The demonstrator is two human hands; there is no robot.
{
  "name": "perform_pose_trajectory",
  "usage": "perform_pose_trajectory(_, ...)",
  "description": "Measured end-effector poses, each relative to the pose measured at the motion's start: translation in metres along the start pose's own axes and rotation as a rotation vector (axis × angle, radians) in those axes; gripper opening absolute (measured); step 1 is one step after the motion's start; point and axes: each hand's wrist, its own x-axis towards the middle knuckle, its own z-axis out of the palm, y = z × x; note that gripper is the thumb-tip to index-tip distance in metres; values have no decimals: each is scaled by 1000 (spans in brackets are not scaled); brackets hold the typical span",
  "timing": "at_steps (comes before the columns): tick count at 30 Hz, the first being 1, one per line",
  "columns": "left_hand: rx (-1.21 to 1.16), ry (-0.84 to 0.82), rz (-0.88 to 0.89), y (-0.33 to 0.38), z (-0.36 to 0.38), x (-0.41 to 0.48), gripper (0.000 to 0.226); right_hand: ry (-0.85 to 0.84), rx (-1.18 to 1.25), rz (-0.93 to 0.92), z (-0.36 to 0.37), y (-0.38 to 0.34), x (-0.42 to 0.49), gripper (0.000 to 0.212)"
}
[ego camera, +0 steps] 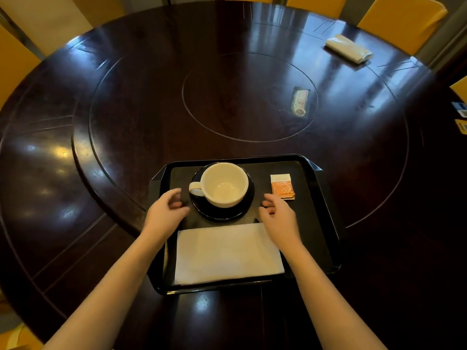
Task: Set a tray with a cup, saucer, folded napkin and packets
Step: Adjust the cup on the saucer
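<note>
The left hand's (164,212) fingertips are blurred, and its forearm hides part of the tray's (328,210) left rim. The cup (223,184) covers the middle of the saucer (217,215). At the right, the orange packets (282,186) look like a small stack, though I cannot tell how many.

Both forearms reach in over the near edge of the dark round table (126,109). The left hand hovers over the tray's left side, fingers loosely curled, grasping nothing. The right hand (279,218) mirrors it, relaxed and empty.

The white cup stands on the black saucer between the hands, its handle pointing toward the left hand. The folded napkin (227,253) lies on the tray's near part, between the wrists. The packets lie just beyond the right hand.
</note>
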Motion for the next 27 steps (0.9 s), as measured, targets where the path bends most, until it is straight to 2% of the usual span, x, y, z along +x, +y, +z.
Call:
perform_pose_trajectory(2,63,26,-35,-12,-3,-28,59,63,-132,13,-13,15,-13,27)
perform_pose_trajectory(6,247,-62,-35,-26,18,-66,69,-41,-278,134,-16,30,-32,12)
perform_pose_trajectory(12,179,44,-87,-19,33,-71,65,6,-232,147,-12,33,-35,22)
perform_pose_trajectory(27,79,-1,-62,-14,55,-81,64,108,-233,87,-37,61,-23,21)
